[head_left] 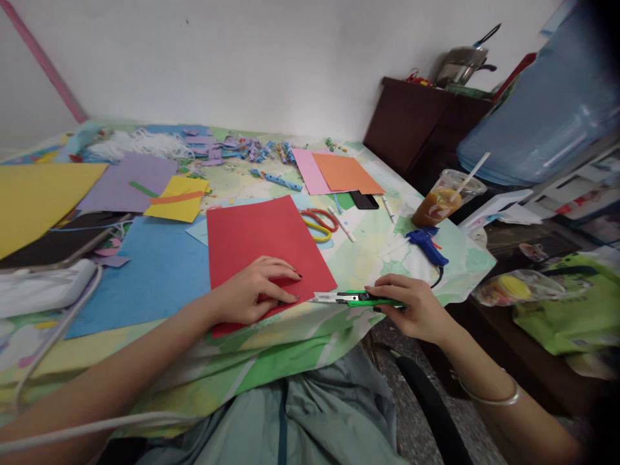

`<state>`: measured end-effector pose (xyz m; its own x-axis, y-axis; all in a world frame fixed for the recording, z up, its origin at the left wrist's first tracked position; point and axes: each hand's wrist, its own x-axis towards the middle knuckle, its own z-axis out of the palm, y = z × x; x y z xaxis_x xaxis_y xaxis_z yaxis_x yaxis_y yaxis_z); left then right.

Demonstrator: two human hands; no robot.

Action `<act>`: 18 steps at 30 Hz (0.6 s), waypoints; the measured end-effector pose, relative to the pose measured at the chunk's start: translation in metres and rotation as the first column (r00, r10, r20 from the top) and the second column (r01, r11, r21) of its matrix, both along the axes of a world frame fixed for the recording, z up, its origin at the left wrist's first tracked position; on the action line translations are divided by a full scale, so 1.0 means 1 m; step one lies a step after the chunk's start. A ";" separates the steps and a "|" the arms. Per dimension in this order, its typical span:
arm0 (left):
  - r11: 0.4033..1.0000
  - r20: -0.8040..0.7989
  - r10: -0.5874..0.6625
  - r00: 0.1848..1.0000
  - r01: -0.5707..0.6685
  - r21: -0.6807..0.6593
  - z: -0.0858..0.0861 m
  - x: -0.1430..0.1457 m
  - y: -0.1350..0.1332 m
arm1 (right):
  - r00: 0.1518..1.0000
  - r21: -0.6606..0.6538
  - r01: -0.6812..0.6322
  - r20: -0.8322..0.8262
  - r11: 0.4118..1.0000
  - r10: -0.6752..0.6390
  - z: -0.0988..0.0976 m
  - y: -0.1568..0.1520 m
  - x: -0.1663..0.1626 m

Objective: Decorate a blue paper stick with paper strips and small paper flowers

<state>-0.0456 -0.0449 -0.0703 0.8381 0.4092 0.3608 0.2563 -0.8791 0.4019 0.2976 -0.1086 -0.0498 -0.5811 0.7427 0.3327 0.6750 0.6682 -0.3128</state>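
Note:
A red paper sheet [264,239] lies on the table near its front edge. My left hand [254,289] rests flat on the sheet's near part, fingers stretched out and pressing it down. My right hand [411,307] is closed round a green utility knife [358,298] with its blade out. The blade tip points left at the sheet's lower right corner, close to my left fingertips.
Blue [150,271], yellow [39,194], purple [130,181] and orange [346,173] sheets cover the table. Scissors [320,225], a blue glue gun [426,244], a drink cup [443,203] and a black phone [364,200] lie right of the red sheet. Paper scraps [242,152] line the back.

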 end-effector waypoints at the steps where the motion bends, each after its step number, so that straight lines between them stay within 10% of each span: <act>1: 1.000 0.000 0.005 1.000 -0.005 -0.001 0.000 0.000 0.000 | 1.000 0.003 0.005 0.001 1.000 -0.005 0.000 -0.001 0.000; 18: 1.000 -0.001 0.003 1.000 -0.003 -0.002 0.000 0.001 0.000 | 1.000 0.015 -0.009 0.026 1.000 0.008 0.002 0.001 -0.004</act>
<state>-0.0450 -0.0446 -0.0704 0.8372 0.4127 0.3589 0.2594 -0.8773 0.4037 0.2931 -0.1078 -0.0481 -0.5962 0.7327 0.3282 0.6770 0.6786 -0.2850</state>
